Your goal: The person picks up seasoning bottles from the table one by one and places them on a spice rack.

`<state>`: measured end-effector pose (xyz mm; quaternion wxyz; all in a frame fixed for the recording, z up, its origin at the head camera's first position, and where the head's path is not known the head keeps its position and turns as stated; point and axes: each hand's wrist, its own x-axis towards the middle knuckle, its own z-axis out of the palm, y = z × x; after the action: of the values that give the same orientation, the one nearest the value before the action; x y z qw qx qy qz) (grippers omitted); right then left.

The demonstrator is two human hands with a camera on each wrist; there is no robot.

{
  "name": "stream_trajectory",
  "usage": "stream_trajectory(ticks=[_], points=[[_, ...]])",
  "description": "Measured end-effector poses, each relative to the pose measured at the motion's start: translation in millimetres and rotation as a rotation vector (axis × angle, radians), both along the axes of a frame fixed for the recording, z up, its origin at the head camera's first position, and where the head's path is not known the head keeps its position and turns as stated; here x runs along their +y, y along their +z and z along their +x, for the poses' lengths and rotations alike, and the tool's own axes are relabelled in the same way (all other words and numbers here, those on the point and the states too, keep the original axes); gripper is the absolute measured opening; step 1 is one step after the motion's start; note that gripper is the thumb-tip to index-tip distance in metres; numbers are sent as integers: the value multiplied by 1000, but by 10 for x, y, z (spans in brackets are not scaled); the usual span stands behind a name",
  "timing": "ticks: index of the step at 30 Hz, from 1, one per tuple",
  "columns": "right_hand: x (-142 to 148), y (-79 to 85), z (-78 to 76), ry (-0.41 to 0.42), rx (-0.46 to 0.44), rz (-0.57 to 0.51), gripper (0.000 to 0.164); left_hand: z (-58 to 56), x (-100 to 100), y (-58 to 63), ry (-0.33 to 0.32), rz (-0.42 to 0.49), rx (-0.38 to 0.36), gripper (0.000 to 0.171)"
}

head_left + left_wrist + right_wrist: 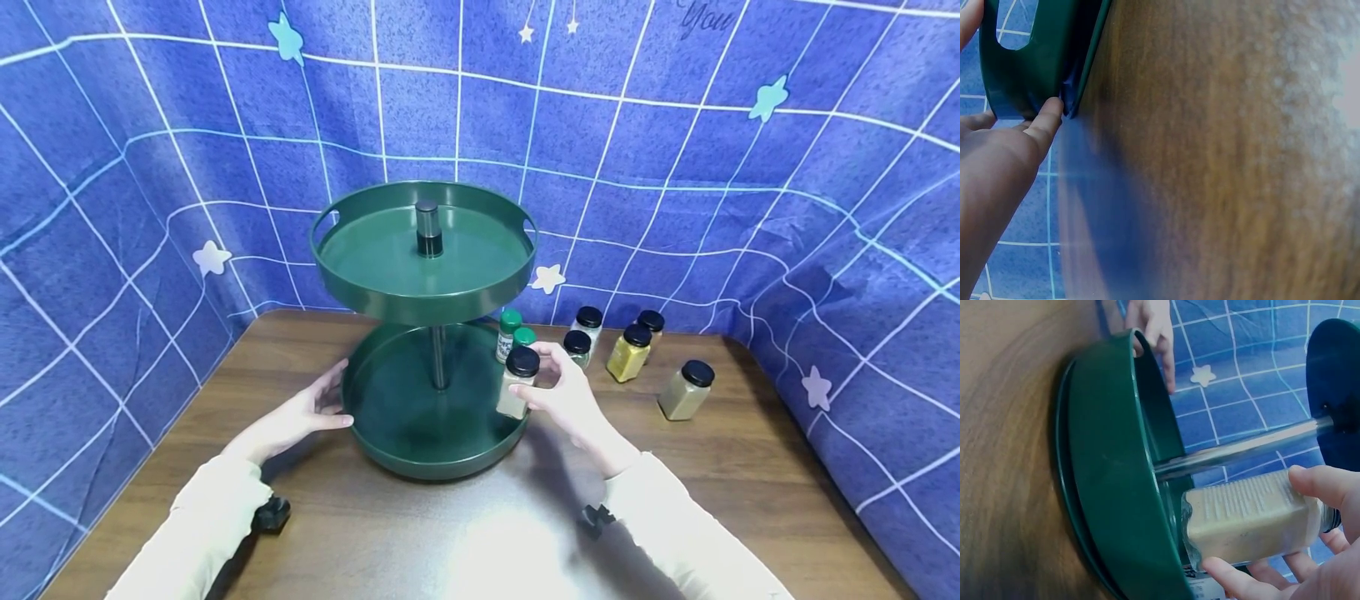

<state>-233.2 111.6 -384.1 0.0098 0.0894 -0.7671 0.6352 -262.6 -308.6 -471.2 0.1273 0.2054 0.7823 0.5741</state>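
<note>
My right hand (566,396) pinches a spice jar (514,397) of pale powder with a black lid. The jar is held upright above the right side of the lower tray (401,421) of a green two-tier turntable. In the right wrist view, thumb and fingers grip the jar (1247,515), its base beside the tray wall (1110,462). My left hand (300,417) touches the lower tray's left wall with spread fingers; in the left wrist view a fingertip rests against the wall (1022,81). Two green-capped jars (507,337) stand at the tray's back right, partly hidden.
The upper tray (375,254) overhangs the lower one on a metal post (438,354). Right of the turntable, several black-lidded jars stand on the wooden table, including a yellow one (628,357) and a beige one (684,396). A blue cloth (675,167) surrounds the table.
</note>
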Motion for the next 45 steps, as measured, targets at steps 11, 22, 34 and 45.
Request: stream_trajectory(ticks=[11, 22, 34, 45], points=[[-69, -39, 52, -40, 57, 101, 52, -5, -1, -9, 2, 4, -3, 96], [-49, -220, -18, -58, 169, 219, 48, -4, -4, -9, 7, 2, -16, 97], [-41, -329, -15, -89, 270, 267, 50, -6, -13, -7, 14, -35, -3, 95], [-22, -408, -48, -72, 298, 330, 51, -11, -19, -17, 14, -52, 11, 95]])
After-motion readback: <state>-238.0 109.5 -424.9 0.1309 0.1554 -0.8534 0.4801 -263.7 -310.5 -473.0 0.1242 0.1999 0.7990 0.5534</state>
